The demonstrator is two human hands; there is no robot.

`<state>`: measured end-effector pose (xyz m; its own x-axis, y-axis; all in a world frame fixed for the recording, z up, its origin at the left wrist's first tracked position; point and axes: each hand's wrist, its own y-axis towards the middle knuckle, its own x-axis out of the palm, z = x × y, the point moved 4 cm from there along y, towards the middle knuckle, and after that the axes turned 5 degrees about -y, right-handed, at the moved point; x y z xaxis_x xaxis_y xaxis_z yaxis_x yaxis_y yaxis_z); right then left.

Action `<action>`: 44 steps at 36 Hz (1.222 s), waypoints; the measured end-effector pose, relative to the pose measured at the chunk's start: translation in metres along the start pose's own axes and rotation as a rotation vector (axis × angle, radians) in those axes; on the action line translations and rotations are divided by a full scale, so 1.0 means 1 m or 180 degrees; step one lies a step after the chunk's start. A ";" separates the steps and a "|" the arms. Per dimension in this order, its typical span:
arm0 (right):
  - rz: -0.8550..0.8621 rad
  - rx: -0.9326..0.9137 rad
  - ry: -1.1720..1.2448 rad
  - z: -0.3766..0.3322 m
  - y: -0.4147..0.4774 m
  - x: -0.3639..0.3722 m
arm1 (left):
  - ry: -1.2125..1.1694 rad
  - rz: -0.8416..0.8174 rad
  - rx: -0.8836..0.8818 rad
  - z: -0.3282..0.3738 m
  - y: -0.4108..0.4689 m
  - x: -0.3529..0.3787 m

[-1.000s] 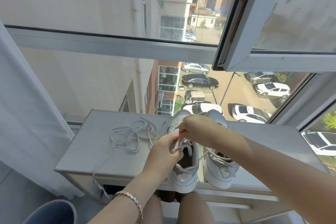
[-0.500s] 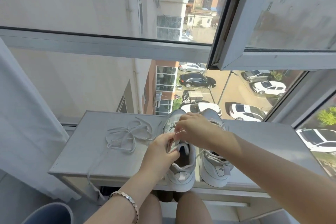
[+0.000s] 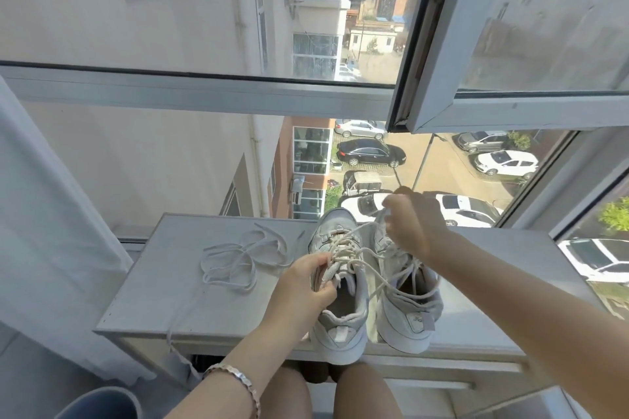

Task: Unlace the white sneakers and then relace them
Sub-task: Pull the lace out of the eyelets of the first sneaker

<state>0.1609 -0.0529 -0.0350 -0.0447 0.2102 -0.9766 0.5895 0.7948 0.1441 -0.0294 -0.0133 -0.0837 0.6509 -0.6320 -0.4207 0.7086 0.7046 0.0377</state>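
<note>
Two white sneakers stand side by side on a grey ledge (image 3: pixel 218 303), toes toward the window. My left hand (image 3: pixel 303 286) grips the tongue and upper eyelets of the left sneaker (image 3: pixel 340 320). My right hand (image 3: pixel 415 224) is raised above the right sneaker (image 3: pixel 405 316) and pinches the lace (image 3: pixel 366 231), which runs taut from the left sneaker's eyelets up to my fingers. A second strand runs slack back over the shoe. A loose white lace (image 3: pixel 238 258) lies in loops on the ledge to the left, one end hanging over the front edge.
The window glass (image 3: pixel 170 160) rises right behind the ledge, and an open sash (image 3: pixel 442 105) hangs above the right side. A white curtain (image 3: pixel 44 241) falls on the left. A blue-grey bin (image 3: pixel 98 401) sits low left. My knees are under the ledge.
My right hand has risen away from the left sneaker's eyelets, up and to the right, drawing the lace out taut. My left hand has stayed on the tongue.
</note>
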 end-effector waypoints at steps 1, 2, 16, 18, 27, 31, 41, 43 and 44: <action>0.0111 -0.0443 0.0127 -0.014 -0.007 -0.003 | -0.0025 -0.0015 0.0016 0.001 0.000 0.000; 0.0097 -0.1000 0.0144 -0.031 -0.015 -0.008 | -0.0041 -0.0030 0.0036 0.001 0.000 0.001; -0.1029 -0.1858 -0.0622 -0.064 -0.034 0.005 | -0.0048 0.0065 0.0319 0.004 -0.006 0.002; -0.1015 -0.1702 -0.0051 -0.062 -0.033 0.005 | -0.0046 0.0127 0.0288 0.003 -0.007 0.004; -0.0715 -0.0361 0.1403 -0.043 -0.007 0.017 | 0.0101 0.0095 0.0133 -0.004 -0.005 0.007; -0.0439 0.1140 0.2946 -0.016 0.002 0.023 | 0.0135 0.0137 0.0156 -0.007 -0.006 0.007; 0.0162 -0.0446 0.0721 -0.027 -0.025 -0.008 | 0.0083 -0.0007 0.0114 -0.003 -0.007 0.006; -0.0172 -0.0777 0.0224 -0.032 -0.042 -0.011 | 0.0217 -0.0074 0.0190 0.002 -0.006 0.005; -0.0435 -0.0830 0.0030 -0.033 -0.050 -0.009 | 0.0309 -0.0088 0.0227 0.004 -0.005 0.005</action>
<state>0.1049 -0.0757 -0.0284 -0.1177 0.0954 -0.9884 0.3504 0.9353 0.0486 -0.0289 -0.0211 -0.0824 0.6038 -0.6141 -0.5082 0.7456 0.6605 0.0878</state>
